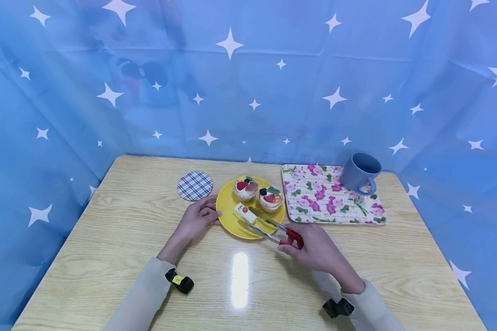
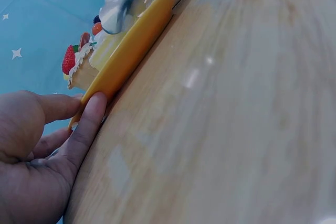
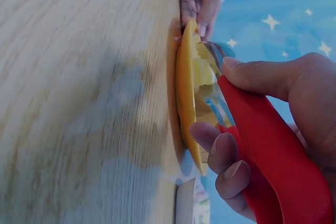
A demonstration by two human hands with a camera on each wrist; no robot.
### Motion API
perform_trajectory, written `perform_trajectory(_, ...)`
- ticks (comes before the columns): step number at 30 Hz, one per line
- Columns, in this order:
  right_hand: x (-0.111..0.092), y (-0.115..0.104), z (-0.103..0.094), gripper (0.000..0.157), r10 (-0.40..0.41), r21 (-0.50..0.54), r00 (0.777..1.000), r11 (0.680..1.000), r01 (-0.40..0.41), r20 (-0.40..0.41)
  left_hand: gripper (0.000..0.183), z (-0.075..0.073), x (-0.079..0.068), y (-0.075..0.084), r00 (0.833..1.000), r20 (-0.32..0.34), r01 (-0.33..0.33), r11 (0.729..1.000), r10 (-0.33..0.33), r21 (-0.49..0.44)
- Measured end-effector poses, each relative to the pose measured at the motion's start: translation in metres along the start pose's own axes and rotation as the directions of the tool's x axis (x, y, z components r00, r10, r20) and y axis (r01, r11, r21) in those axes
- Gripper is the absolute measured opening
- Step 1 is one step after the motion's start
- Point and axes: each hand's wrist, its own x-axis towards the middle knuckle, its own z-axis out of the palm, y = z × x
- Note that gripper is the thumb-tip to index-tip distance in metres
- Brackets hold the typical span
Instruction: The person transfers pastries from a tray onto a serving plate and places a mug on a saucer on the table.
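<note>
A yellow plate (image 1: 228, 222) stands on the table, bearing two fruit-topped cupcakes (image 1: 245, 188) and a small rectangular slice of cake (image 1: 245, 213). At the plate's left edge my left hand (image 1: 197, 219) pinches the rim; thumb and fingers (image 2: 92, 116) close on it in the left wrist view. My right hand (image 1: 314, 247) holds metal tongs with red handles (image 3: 273, 156). Over the plate, the tongs' tips lie on either side of the cake slice. Whether they touch it cannot be made out.
To the right of the plate lies a floral tray (image 1: 310, 197), with a blue mug (image 1: 356, 172) upright on its back right corner. A round checked coaster (image 1: 194, 185) is at the back left. Behind the wooden table (image 1: 120, 220) hangs a blue starry curtain (image 1: 273, 119).
</note>
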Motion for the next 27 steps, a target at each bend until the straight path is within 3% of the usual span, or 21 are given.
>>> perform_trajectory(6,-0.001,-0.001,-0.001,0.028,0.006,0.006,1.0,1.0,-0.006,0.007,0.054,0.0,0.0,-0.002,1.0,-0.004,-0.009,1.0,0.009,0.017)
perform_trajectory(17,-0.001,0.0,-0.006,0.048,-0.004,0.017,1.0,1.0,0.004,-0.025,0.055,-0.001,0.001,-0.002,1.0,-0.015,0.004,1.0,-0.004,0.018)
perform_trajectory(27,0.001,0.0,-0.012,0.031,-0.045,0.037,0.997,0.998,0.047,-0.07,0.055,-0.002,0.001,-0.003,1.0,-0.002,-0.007,1.0,0.007,0.0)
